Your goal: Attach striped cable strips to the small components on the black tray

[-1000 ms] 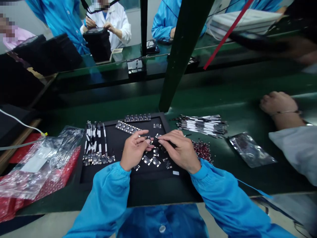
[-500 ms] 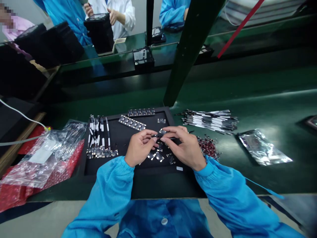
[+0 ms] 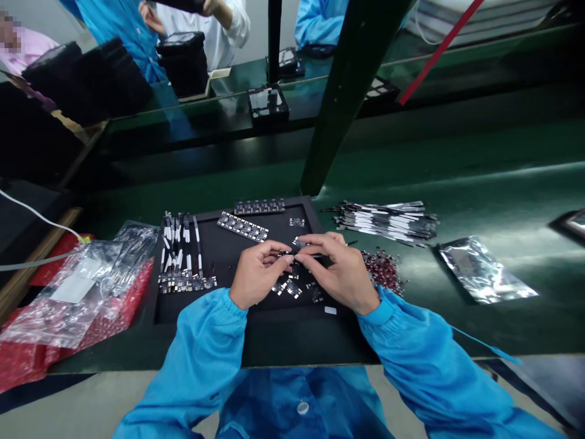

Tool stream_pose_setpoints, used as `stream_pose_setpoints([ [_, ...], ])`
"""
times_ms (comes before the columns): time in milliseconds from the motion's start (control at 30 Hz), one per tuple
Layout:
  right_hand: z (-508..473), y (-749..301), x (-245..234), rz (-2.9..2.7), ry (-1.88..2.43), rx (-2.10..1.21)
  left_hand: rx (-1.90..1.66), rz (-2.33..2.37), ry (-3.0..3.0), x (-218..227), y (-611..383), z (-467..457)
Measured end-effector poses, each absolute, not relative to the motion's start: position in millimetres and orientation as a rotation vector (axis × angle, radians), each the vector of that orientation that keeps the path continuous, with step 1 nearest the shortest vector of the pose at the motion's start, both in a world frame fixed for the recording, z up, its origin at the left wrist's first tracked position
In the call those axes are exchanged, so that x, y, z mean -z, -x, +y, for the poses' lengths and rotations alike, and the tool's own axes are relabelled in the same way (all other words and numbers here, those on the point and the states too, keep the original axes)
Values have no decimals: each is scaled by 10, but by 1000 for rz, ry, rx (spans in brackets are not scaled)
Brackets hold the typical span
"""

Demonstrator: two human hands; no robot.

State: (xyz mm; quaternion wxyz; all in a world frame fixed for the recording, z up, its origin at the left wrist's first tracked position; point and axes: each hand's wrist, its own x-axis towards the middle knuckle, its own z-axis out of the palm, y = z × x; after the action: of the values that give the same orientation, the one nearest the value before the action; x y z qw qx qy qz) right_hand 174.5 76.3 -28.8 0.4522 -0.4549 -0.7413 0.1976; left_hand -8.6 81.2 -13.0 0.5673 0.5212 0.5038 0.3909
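Black tray (image 3: 183, 305), green bench (image 3: 457, 183), blue sleeves (image 3: 205, 353), red beads (image 3: 382, 268), silver bag (image 3: 484, 271), black-and-white striped strips (image 3: 388, 219).

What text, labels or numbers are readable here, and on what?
Nothing readable.
Markings on the circuit boards in the black tray: too small.
Print on the board pinched between left hand and right hand: too small.
The white label in the clear bag: blurred.

Over a black tray (image 3: 183, 308), the left hand (image 3: 256, 274) and right hand (image 3: 340, 271) met fingertip to fingertip, pinching a small dark part (image 3: 292, 255). Loose small boards (image 3: 287, 288) lay just below them; red components (image 3: 382, 268) sat right, plastic bags (image 3: 77, 292) lay far left.
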Motion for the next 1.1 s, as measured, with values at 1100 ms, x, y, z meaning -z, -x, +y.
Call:
stream_pose_setpoints([
  [1100,744,-1726,225,-1853,1017,-460,-981,1202,-1540,114,145,800],
])
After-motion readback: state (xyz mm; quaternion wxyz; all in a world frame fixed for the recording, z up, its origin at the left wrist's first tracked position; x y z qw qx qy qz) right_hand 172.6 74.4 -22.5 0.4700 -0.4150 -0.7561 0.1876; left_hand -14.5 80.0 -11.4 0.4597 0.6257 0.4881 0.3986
